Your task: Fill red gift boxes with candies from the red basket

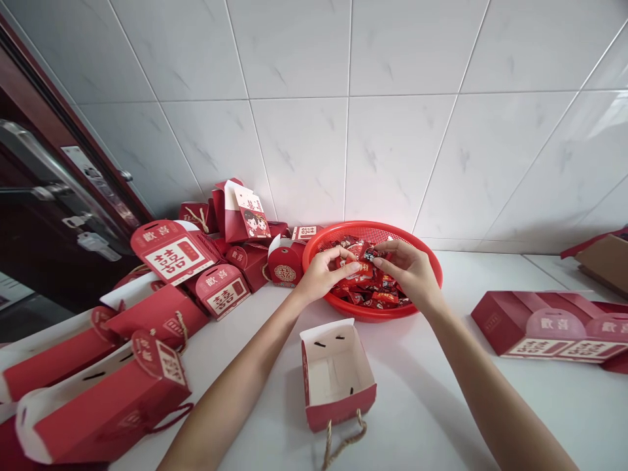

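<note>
Both my hands are over a red plastic basket (373, 316) filled with small wrapped candies (385, 297). My left hand (326, 275) is closed in a pinch on a red-wrapped candy (364, 269). Thumb and fingers of my right hand (411, 271) close on a small dark, shiny-wrapped candy (369, 254), right beside the left fingertips. In front of the basket, between my forearms, stands an open red gift box (338, 400) with a white inside. Its rope handle (346, 445) hangs toward me, and no candy shows in it.
Several red gift boxes (174, 258) pile up at the left, some open. Two joined red boxes (549, 327) lie on the right of the white counter (422, 405), with a brown cardboard piece (606, 265) behind. A tiled wall (392, 144) rises behind; a dark door (53, 216) is at left.
</note>
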The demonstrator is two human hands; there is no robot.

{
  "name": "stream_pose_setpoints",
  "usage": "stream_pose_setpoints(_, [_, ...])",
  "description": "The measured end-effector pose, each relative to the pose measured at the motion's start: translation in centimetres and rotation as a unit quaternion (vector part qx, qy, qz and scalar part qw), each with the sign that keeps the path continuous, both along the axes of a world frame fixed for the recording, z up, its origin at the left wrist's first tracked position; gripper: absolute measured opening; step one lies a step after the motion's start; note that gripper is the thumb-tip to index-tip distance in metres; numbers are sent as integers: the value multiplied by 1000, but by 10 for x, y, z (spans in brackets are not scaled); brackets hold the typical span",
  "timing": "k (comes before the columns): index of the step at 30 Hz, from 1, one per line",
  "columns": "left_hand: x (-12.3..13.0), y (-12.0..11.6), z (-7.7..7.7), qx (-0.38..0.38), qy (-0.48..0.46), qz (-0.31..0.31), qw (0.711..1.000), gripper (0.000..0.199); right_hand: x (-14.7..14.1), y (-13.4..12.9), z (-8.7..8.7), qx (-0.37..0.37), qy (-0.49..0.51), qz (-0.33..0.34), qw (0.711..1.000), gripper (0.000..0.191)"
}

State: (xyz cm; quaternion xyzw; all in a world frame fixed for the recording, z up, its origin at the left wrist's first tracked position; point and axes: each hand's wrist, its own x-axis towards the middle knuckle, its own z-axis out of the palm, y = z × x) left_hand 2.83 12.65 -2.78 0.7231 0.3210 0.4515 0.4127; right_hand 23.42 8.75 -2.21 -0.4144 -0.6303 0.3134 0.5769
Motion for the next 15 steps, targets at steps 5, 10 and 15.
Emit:
stream_pose_setpoints(5, [0,3,-4,2,-23,3,1000,35,0,-2,1,1,-2,31,1000,27])
stream_pose_setpoints(10, [-1,5,-7,-17,-23,-7,1000,42,0,-3,2,6,-2,41,999,23])
stream_pose_setpoints(15, [-1,2,-2,-15,-19,0,1000,37,-1,-4,3,18,-34,39,998,23])
